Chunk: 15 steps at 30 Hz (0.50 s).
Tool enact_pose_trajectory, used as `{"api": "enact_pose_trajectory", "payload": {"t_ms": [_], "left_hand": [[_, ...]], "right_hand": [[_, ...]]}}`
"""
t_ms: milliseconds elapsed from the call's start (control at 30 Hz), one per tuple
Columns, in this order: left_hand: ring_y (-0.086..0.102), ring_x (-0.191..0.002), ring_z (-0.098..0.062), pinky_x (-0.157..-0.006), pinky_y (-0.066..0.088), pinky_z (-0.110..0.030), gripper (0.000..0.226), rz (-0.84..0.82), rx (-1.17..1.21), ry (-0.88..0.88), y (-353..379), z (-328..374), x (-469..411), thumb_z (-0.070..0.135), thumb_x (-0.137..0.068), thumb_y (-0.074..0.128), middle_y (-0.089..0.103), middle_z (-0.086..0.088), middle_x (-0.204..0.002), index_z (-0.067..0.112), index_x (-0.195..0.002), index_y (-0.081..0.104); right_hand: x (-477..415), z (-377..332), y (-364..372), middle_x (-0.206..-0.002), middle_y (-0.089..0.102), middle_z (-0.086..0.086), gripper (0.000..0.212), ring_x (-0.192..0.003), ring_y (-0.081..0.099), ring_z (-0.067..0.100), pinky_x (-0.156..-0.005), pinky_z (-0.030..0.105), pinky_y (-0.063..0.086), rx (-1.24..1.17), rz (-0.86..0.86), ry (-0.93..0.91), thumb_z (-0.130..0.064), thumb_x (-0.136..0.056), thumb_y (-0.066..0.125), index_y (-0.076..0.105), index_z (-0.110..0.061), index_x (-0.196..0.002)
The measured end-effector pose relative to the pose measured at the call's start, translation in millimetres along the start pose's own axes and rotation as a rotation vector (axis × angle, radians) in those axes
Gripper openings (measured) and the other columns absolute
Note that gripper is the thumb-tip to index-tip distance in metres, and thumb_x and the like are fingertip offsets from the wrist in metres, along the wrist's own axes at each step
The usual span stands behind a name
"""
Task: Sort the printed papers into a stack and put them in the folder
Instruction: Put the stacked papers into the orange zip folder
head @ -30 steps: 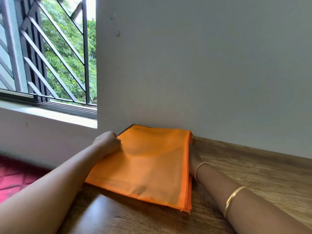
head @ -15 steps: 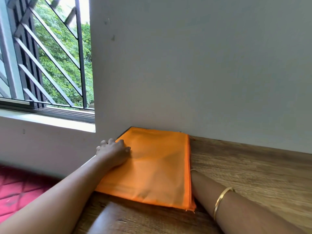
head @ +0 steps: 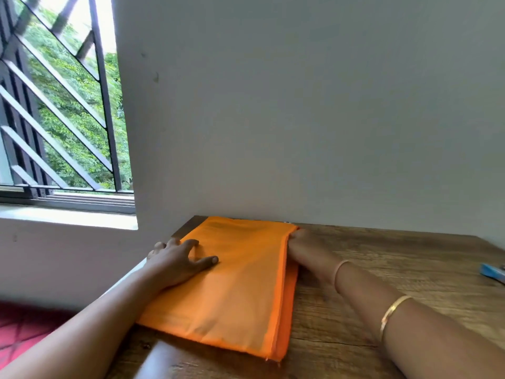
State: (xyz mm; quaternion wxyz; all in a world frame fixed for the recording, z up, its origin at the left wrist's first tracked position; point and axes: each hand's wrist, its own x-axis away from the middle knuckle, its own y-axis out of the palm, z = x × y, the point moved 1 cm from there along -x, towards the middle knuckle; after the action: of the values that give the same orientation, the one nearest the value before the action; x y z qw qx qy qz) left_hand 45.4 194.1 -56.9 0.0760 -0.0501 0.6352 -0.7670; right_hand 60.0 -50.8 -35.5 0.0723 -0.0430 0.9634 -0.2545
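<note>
The folder (head: 240, 283) lay at the far left corner of the table (head: 382, 269), its long axis pointing to the wall (head: 300, 119). Our left hand (head: 177, 265) pressed flat on it, fingers spread. Our right hand (head: 308, 251) touched its right edge, the grip not clear.

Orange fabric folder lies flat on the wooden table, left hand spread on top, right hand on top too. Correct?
Not quite: the head view shows the right hand beside the orange fabric folder, at its right edge near the far corner. The rest holds: left hand spread on top, folder flat on the wooden table.
</note>
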Motion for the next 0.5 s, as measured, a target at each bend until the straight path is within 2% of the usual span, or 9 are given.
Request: {"api": "enact_pose_trajectory", "payload": {"t_ms": [33, 100, 200, 267, 333, 367, 400, 433, 500], "left_hand": [[0.023, -0.138, -0.032, -0.109, 0.027, -0.044, 0.083, -0.008, -0.005, 0.043, 0, 3, 0, 0.083, -0.072, 0.037, 0.027, -0.003, -0.151, 0.04, -0.142, 0.028], [0.022, -0.139, -0.03, -0.112, 0.026, -0.044, 0.086, -0.067, 0.001, 0.133, -3, 11, 1, 0.084, -0.066, 0.039, 0.025, -0.001, -0.153, 0.042, -0.141, 0.029], [0.017, -0.143, -0.03, -0.115, 0.02, -0.049, 0.086, -0.189, -0.022, 0.21, -3, 31, -11, 0.086, -0.063, 0.04, 0.018, -0.003, -0.156, 0.046, -0.139, 0.03], [0.011, -0.144, -0.032, -0.114, 0.017, -0.055, 0.061, -0.189, -0.133, 0.217, -2, 52, -21, 0.069, -0.081, 0.047, 0.017, -0.004, -0.157, 0.049, -0.137, 0.033], [0.013, -0.144, -0.029, -0.115, 0.016, -0.048, 0.046, -0.158, -0.135, 0.268, -5, 89, -12, 0.046, -0.093, 0.048, 0.022, -0.005, -0.155, 0.042, -0.138, 0.037], [0.019, -0.143, -0.027, -0.115, 0.019, -0.041, 0.046, -0.183, -0.095, 0.306, -3, 112, -3, 0.042, -0.097, 0.043, 0.026, -0.007, -0.154, 0.033, -0.141, 0.037], [0.024, -0.141, -0.026, -0.114, 0.022, -0.037, 0.053, -0.233, -0.024, 0.322, 1, 133, 10, 0.047, -0.097, 0.039, 0.027, -0.008, -0.153, 0.024, -0.145, 0.033], [0.023, -0.141, -0.028, -0.114, 0.021, -0.039, 0.069, -0.292, 0.023, 0.317, 6, 153, 24, 0.061, -0.093, 0.034, 0.024, -0.01, -0.154, 0.02, -0.148, 0.025], [0.006, -0.144, -0.039, -0.114, 0.01, -0.057, 0.102, -0.342, -0.043, 0.281, 21, 179, 48, 0.087, -0.073, 0.027, 0.003, -0.012, -0.158, 0.025, -0.151, 0.004]], "right_hand": [[1, 4, -12, -0.077, 0.067, 0.005, 0.016, -0.067, 0.062, 0.016, -0.065, 0.023, 0.05, -0.093, 0.051, 0.071, -0.015, -0.091, 0.055, 0.063, -0.012, -0.078], [-2, 18, -41, -0.069, 0.066, 0.011, 0.021, -0.056, 0.062, 0.02, -0.056, 0.028, 0.051, -0.173, 0.146, 0.196, -0.012, -0.089, 0.054, 0.063, -0.006, -0.071], [0, 44, -78, -0.067, 0.069, 0.015, 0.02, -0.063, 0.067, 0.029, -0.066, 0.039, 0.056, 0.07, 0.305, 0.174, -0.007, -0.081, 0.05, 0.064, -0.002, -0.067], [6, 56, -94, -0.062, 0.064, 0.013, 0.02, -0.061, 0.063, 0.028, -0.058, 0.038, 0.052, 0.288, 0.38, 0.135, -0.01, -0.079, 0.048, 0.06, -0.004, -0.064], [13, 61, -102, -0.059, 0.054, 0.006, 0.024, -0.058, 0.053, 0.023, -0.052, 0.03, 0.038, 0.452, 0.438, 0.058, -0.01, -0.085, 0.045, 0.052, -0.011, -0.062], [14, 61, -103, -0.065, 0.055, 0.003, 0.022, -0.063, 0.052, 0.021, -0.055, 0.03, 0.038, 0.488, 0.448, -0.006, -0.01, -0.087, 0.044, 0.054, -0.013, -0.067], [13, 60, -104, -0.076, 0.059, 0.002, 0.019, -0.073, 0.056, 0.02, -0.062, 0.03, 0.043, 0.485, 0.436, -0.07, -0.011, -0.089, 0.044, 0.059, -0.014, -0.079], [12, 59, -102, -0.09, 0.062, 0.001, 0.019, -0.086, 0.058, 0.02, -0.073, 0.031, 0.047, 0.455, 0.41, -0.129, -0.012, -0.091, 0.044, 0.063, -0.014, -0.093], [9, 55, -97, -0.112, 0.063, 0.001, 0.026, -0.105, 0.057, 0.017, -0.087, 0.028, 0.045, 0.388, 0.287, -0.217, -0.014, -0.094, 0.045, 0.062, -0.016, -0.113]]}}
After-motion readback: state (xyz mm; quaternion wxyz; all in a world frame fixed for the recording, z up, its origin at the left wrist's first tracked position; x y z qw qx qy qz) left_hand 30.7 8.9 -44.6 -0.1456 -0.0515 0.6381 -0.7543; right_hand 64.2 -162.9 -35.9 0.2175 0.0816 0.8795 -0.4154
